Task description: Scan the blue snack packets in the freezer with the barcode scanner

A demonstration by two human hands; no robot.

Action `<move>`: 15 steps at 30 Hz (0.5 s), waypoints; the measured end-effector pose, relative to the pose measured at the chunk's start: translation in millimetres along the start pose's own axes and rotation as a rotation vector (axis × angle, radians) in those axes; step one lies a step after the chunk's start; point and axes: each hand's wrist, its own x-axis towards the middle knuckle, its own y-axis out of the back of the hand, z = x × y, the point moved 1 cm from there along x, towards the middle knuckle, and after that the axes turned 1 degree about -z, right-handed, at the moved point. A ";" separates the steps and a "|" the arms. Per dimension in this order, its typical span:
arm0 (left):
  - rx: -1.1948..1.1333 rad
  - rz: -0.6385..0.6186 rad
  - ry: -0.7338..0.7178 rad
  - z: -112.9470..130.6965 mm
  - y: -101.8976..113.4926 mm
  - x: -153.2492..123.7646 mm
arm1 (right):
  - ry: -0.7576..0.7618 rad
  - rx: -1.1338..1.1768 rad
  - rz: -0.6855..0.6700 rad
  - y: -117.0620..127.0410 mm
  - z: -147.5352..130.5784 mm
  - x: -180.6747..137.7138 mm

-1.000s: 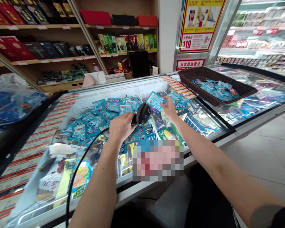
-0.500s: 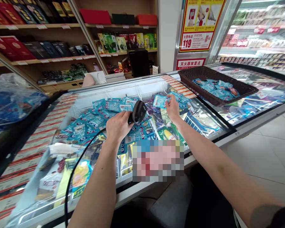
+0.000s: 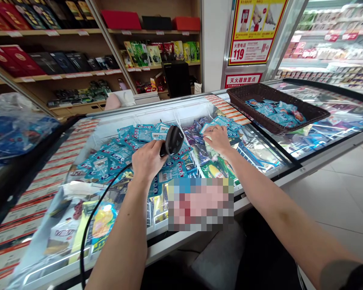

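My left hand (image 3: 148, 160) is wrapped round the handle of a black barcode scanner (image 3: 174, 139), whose cable (image 3: 92, 219) runs down past my forearm. Beneath and left of the scanner, many blue packets (image 3: 117, 155) lie piled in the chest freezer (image 3: 130, 110). My right hand (image 3: 218, 139) is over the right part of the freezer, palm down, fingers apart and reaching left. Just behind its fingers lies a small pile of blue packets (image 3: 224, 121). The fingertips are partly hidden, so contact with the top packet is unclear. Dark purple packs (image 3: 199, 147) lie below that hand.
A brown wicker basket (image 3: 278, 125) holding blue packets stands on the freezer lid at right. A white wire divider (image 3: 196, 161) splits the freezer. Bagged blue goods (image 3: 18, 129) are at left. Shelves (image 3: 60, 76) stand behind. A blurred patch (image 3: 201, 204) covers the near edge.
My right hand has turned palm down and let go of the blue packet, which lies on the small pile. My left hand and the scanner have shifted slightly left and down.
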 end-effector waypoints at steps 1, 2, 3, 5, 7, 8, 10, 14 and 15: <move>0.000 -0.002 0.001 0.1 0.2 0.0 | 0.015 0.001 -0.007 -2.5 1.2 0.0; 0.001 -0.004 0.004 0.2 0.4 -0.1 | 0.013 0.001 0.003 -4.8 3.3 -0.1; 0.000 -0.006 0.009 0.3 0.5 -0.1 | -0.001 0.000 0.024 -6.9 6.1 -0.3; -0.002 -0.011 0.021 0.6 0.6 -0.2 | -0.031 -0.011 0.066 -10.5 12.1 -0.7; -0.002 -0.015 0.029 0.9 0.7 -0.3 | -0.054 -0.032 0.096 -13.3 17.0 -1.2; -0.001 -0.016 0.031 1.0 0.7 -0.4 | -0.061 -0.045 0.108 -14.2 18.5 -1.5; 0.003 -0.019 0.035 0.9 0.7 -0.5 | -0.070 -0.066 0.127 -14.4 19.3 -1.9; 0.004 -0.012 0.046 -0.2 0.5 -0.7 | -0.069 -0.037 0.146 -8.3 11.4 -0.7; 0.004 -0.007 0.049 -0.5 0.4 -0.7 | -0.052 -0.001 0.137 -6.0 7.4 -0.1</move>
